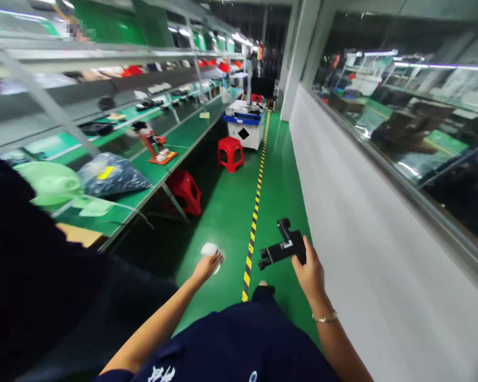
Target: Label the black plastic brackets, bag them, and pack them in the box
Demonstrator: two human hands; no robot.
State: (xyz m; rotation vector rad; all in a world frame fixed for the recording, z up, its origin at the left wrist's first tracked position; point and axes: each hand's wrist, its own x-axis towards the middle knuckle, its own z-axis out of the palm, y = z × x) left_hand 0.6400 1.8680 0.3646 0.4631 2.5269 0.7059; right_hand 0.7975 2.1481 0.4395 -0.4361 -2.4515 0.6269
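My right hand (311, 269) is closed around one end of a black T-shaped bracket (281, 251), which has round knob-like ends and a small pale label. It is held above the green floor, close to the white wall. My left hand (207, 269) hangs lower, its fingers curled. A pale white patch (210, 248) shows right at those fingers; blur hides whether it is a held thing or glare on the floor.
A long green workbench (183, 135) runs along the left, bearing a dark plastic bag (113, 175) and an orange-red stand (159, 154). Red stools (230, 154) and a white machine cabinet (245, 130) stand ahead. Striped tape (255, 212) marks the floor; a dark-clothed person (43, 286) is at left.
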